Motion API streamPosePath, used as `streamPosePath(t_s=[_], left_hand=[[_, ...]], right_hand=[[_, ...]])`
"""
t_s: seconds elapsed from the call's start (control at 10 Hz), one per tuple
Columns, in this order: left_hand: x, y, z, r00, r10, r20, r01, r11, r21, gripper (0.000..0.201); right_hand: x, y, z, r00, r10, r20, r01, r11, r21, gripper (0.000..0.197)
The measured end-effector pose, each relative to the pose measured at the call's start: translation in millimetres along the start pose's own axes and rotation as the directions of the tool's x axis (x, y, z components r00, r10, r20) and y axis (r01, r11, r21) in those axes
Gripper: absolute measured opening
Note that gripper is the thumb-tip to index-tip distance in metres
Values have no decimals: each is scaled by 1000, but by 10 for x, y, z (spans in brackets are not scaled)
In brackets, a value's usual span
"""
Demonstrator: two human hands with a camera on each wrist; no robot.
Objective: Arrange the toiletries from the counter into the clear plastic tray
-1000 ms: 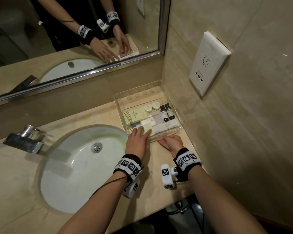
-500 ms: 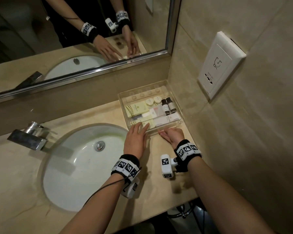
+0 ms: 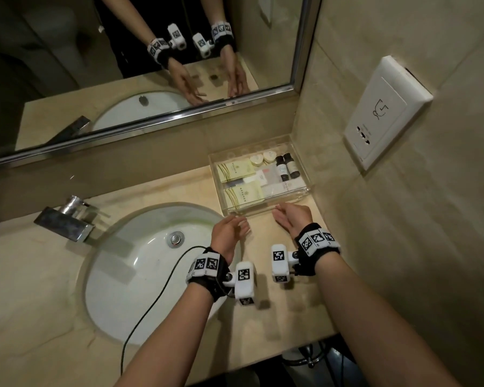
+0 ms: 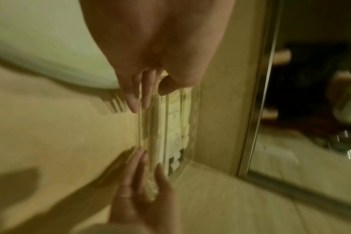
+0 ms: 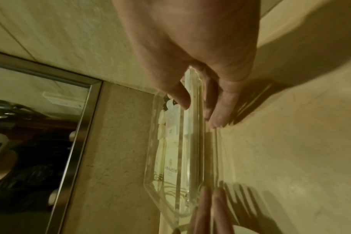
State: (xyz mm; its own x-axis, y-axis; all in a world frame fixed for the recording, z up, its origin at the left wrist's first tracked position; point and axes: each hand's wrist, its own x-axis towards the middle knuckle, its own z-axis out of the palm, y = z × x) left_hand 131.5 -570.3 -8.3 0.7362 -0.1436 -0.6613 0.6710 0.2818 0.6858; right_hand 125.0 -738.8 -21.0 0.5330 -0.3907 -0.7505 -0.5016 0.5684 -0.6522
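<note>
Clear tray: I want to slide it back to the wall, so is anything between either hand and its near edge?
Nothing visible. The left hand and right hand are open at the clear tray's near wall, over bare counter.

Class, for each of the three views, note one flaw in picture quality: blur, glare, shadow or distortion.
Head view: wide-angle bending of the mirror frame, dim corners. Left wrist view: yellowish, smeared blur on the tray. Right wrist view: soft focus, finger shadows on the counter.

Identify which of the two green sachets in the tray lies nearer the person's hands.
The green sachet in the clear tray's front-left corner; the other sachet lies behind it, toward the mirror.
</note>
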Motion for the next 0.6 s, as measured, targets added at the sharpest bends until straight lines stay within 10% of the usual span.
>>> streamPosePath(t_s=[0.3, 0.6], left_hand=[[113, 72, 143, 981, -191, 17, 177, 868, -463, 44], [-127, 198, 85, 993, -119, -4, 118, 979, 167, 16]], right_hand=[[-34, -180, 9, 999, -23, 41, 20, 997, 77, 43], [-176, -263, -136, 994, -45, 103, 70, 964, -258, 20]])
